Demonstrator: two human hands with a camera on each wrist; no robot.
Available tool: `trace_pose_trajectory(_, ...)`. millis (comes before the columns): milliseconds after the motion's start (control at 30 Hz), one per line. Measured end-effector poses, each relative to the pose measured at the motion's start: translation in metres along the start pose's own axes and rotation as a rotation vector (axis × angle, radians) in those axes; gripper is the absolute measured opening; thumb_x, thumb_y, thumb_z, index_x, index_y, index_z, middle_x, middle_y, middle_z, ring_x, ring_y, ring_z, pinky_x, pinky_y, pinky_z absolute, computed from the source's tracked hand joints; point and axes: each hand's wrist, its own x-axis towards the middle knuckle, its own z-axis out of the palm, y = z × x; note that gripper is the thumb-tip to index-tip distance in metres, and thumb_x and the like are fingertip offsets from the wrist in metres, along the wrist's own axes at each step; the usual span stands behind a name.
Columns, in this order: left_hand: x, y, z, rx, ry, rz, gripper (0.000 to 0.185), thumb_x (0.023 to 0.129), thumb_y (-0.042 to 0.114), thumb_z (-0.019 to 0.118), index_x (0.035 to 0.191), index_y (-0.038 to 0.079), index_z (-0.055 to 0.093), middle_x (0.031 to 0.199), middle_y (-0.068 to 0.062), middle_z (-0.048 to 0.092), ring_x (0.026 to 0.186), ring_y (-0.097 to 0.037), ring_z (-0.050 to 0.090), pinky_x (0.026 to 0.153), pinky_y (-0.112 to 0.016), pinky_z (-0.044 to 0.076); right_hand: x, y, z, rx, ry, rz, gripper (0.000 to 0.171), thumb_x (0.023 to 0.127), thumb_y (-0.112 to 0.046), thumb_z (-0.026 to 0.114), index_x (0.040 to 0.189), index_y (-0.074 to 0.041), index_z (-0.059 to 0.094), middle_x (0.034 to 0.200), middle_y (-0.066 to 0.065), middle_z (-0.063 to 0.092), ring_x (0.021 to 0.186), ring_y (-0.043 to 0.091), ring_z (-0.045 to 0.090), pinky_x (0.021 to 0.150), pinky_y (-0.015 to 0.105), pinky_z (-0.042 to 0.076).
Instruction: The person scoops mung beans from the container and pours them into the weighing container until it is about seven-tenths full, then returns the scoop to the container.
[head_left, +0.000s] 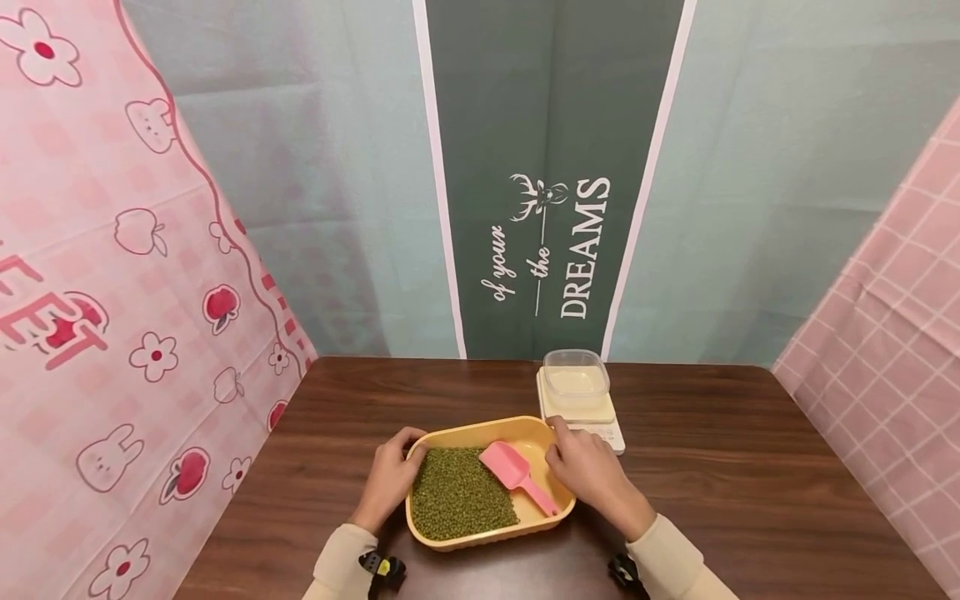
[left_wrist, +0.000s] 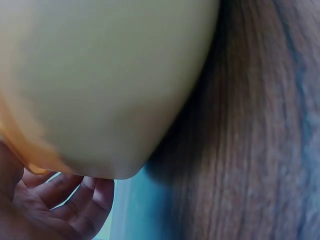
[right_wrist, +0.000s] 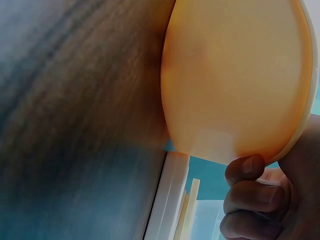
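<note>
We find a yellow tray (head_left: 472, 433) on the near centre of a dark wooden table (head_left: 750, 492), held at both ends. The left hand (head_left: 390, 479) grasps the tray's left rim, thumb over the top edge and fingers (left_wrist: 70, 192) curled beneath the wall, as the left wrist view confirms. The right hand (head_left: 592, 471) grasps the right rim in like fashion; the right wrist view shows its fingers (right_wrist: 250, 192) bent under the tray's underside, touching it.

Inside the tray we note a heap of small green beans (head_left: 457, 496) filling the left and near part, the far right part of the floor lying bare. A pink scoop (head_left: 513, 471) lies on the tray floor at the right edge of the beans, its bowl toward the far left and its handle pointing near right, close to the right hand but not touched by it.

Just beyond the tray's far right corner stands a white scale (head_left: 581, 417), near the right hand's fingertips. A clear plastic container (head_left: 576, 373) sits on its platform. Whether the tray touches the scale we cannot tell.

Behind the table hangs a green and grey backdrop (head_left: 555, 167) with white lettering; pink patterned cloths (head_left: 112, 292) hang to the left and right
</note>
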Motion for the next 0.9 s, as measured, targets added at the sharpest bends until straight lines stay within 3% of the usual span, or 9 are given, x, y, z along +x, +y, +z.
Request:
trace_pose_trajectory(200, 0.001, 0.003, 0.003, -0.004, -0.01, 0.003, 0.012, 0.104, 0.016, 0.067, 0.111, 0.016, 0.077, 0.101, -0.002, 0.078, 0.086, -0.011, 0.066, 0.074, -0.025, 0.051, -0.01, 0.001, -0.004, 0.004, -0.024, 0.063, 0.038, 0.091, -0.011, 0.068, 0.128, -0.004, 0.065, 0.056, -0.005, 0.044, 0.05, 0.015, 0.045, 0.047, 0.033, 0.036)
trace_pose_trajectory(400, 0.001, 0.007, 0.009, -0.03, -0.029, 0.019, 0.013, 0.103, 0.013, 0.067, 0.11, 0.014, 0.078, 0.1, -0.003, 0.079, 0.088, -0.012, 0.069, 0.074, -0.025, 0.052, -0.018, 0.005, -0.008, 0.003, -0.033, 0.125, 0.028, 0.095, -0.015, 0.07, 0.121, -0.006, 0.063, 0.055, -0.005, 0.042, 0.049, 0.016, 0.045, 0.048, 0.034, 0.037)
trace_pose_trajectory(900, 0.0, 0.016, 0.027, -0.077, -0.06, 0.039, 0.018, 0.103, 0.009, 0.063, 0.112, 0.012, 0.078, 0.102, -0.007, 0.079, 0.085, -0.013, 0.069, 0.071, -0.024, 0.052, -0.03, 0.017, -0.021, -0.002, -0.054, 0.211, 0.025, 0.096, -0.016, 0.068, 0.118, -0.006, 0.065, 0.057, 0.0, 0.044, 0.053, 0.021, 0.048, 0.051, 0.038, 0.042)
